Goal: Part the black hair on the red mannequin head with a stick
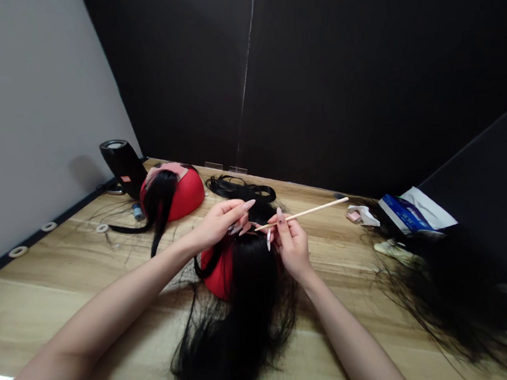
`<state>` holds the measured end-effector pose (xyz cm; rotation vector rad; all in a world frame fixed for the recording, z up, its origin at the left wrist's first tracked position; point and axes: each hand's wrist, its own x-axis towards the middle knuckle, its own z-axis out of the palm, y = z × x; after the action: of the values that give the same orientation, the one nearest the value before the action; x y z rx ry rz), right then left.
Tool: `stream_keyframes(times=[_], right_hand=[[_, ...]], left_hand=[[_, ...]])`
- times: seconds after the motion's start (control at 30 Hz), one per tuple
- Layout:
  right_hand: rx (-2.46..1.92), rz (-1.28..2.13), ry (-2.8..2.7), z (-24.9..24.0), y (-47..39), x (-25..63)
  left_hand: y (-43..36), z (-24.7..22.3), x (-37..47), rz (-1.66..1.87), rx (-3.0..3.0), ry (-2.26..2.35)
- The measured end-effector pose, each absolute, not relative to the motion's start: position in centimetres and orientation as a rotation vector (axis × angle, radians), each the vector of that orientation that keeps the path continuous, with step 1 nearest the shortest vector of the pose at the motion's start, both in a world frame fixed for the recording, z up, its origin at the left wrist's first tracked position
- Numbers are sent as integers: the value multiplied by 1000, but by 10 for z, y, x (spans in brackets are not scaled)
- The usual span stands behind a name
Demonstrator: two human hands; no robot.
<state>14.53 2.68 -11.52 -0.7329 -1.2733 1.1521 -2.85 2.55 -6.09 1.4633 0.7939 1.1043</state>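
Observation:
A red dome-shaped form [217, 274] rests on the wooden table, largely covered by long black hair [253, 279] that spreads toward the front edge. Over its top, my left hand [227, 221] is pinched at the hair; what lies between its fingertips is too small to make out. My right hand [291, 243] grips a thin pale wooden stick [322, 208] between thumb and fingers. The stick's left tip touches the hair near my left fingertips, and its other end points up to the right.
Behind at the left stand a second red form [191, 191] with black hair and a black cylindrical speaker [123, 166]. Tape rings [18, 252] lie at the left edge. Loose hair [455, 290] and a blue packet [401, 213] lie at the right, beside crumpled tissue [367, 215].

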Motion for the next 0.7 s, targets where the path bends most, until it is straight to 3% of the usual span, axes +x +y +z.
stream_keyframes(times=[0.7], right_hand=[[-697, 1260, -1211, -117, 30, 146]], left_hand=[[25, -62, -30, 1082, 1521, 817]])
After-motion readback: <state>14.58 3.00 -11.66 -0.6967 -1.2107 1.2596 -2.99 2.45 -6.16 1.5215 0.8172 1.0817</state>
